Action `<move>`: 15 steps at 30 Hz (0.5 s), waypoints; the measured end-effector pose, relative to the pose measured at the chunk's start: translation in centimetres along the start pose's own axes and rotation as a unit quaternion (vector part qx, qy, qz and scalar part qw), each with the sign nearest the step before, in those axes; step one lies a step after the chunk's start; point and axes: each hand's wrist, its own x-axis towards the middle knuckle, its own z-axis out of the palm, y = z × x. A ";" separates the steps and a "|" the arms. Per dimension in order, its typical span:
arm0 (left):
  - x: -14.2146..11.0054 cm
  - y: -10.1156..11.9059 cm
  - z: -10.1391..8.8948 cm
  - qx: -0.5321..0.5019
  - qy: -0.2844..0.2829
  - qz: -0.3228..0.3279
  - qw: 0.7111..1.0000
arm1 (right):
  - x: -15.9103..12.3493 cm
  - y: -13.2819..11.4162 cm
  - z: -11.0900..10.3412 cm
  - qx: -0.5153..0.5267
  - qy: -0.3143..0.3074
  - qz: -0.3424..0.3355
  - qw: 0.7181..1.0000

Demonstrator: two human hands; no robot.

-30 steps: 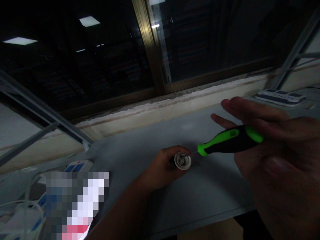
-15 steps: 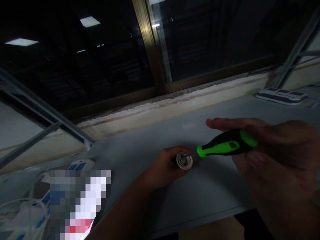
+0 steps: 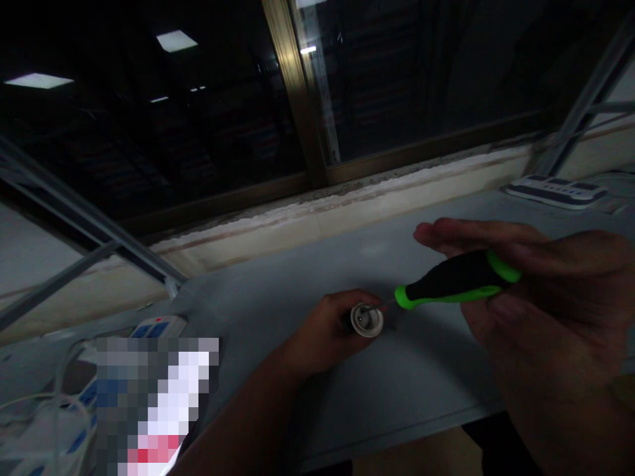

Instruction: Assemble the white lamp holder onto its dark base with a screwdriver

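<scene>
One round white plastic lamp holder point(image 3: 367, 320), looking whole, sits pinched in the curled fingers of the left hand point(image 3: 322, 337) over the grey counter point(image 3: 426, 396), at 8 o'clock from the lone green-and-black screwdriver point(image 3: 456, 281), its thin shaft touching the holder's face, its handle closed in the right hand point(image 3: 555, 297).

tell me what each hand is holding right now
Left hand: closed, holding a round white fitting.
Right hand: closed, holding a green-and-black screwdriver.
</scene>
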 end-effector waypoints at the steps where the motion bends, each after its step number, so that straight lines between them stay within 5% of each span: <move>1: 0.0 0.0 0.0 0.003 -0.001 0.000 1.000 | -0.1 0.0 0.0 0.003 0.002 0.003 1.000; 8: 0.1 -0.4 0.1 0.012 -0.022 0.014 1.000 | 0.4 1.0 0.0 -0.050 0.026 -0.039 0.998; 13: 0.5 -0.1 0.2 0.094 -0.022 0.063 0.993 | 0.8 2.6 -0.4 -0.011 -0.158 0.002 0.987; 15: 0.6 0.2 0.2 0.127 -0.020 0.080 0.988 | 0.7 3.1 -0.4 -0.032 -0.146 0.008 0.989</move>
